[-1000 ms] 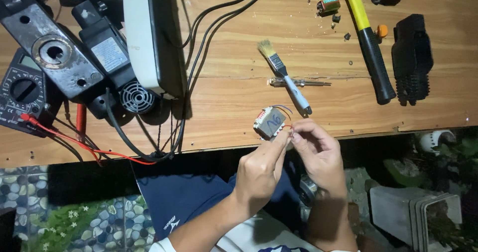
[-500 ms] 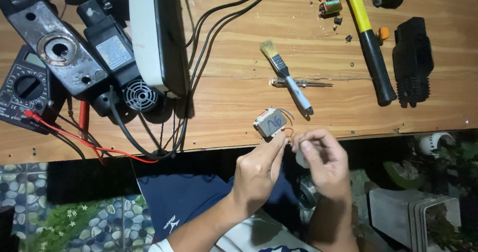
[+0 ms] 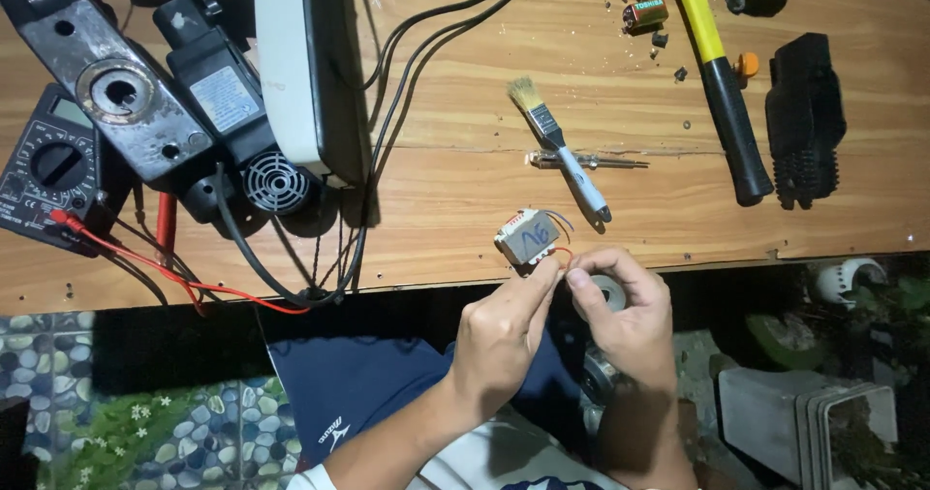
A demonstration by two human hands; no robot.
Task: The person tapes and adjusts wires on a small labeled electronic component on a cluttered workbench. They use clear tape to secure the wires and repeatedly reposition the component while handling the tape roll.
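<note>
Your left hand (image 3: 499, 340) pinches the lower edge of the small transformer (image 3: 526, 239) at the near rim of the wooden tabletop (image 3: 465, 190), while your right hand (image 3: 620, 311), just beside that grip, has thumb and forefinger pressed together on the thin wires (image 3: 562, 251) coming off it. Just beyond the grip lie a paintbrush (image 3: 562, 151) and a small screwdriver (image 3: 581, 161), with a hammer (image 3: 722, 93) farther to its right.
</note>
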